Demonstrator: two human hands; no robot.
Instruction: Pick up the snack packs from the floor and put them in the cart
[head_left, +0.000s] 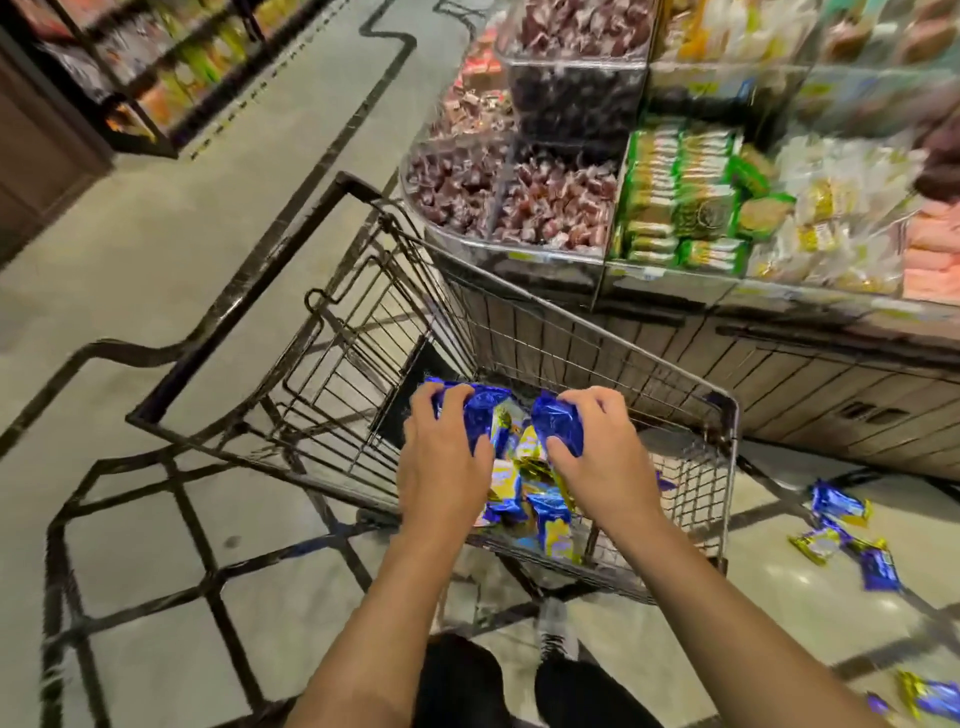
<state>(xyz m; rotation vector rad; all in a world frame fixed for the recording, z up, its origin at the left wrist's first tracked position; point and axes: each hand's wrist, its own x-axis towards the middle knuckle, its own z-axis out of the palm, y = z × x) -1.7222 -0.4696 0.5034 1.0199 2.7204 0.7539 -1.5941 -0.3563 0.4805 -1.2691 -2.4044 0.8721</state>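
The floor (156, 260) was pale tile with dark inlaid lines; a display (675, 208) of wrapped sweets stood beside the wire cart (722, 467). Both arms reached over the cart basket. The left hand (441, 457) gripped a blue pack (480, 410); the right hand (597, 452) gripped another (558, 423). More packs (550, 514) lay in the cart, and others (841, 530) lay on the floor at right. Pack printing was unreadable.
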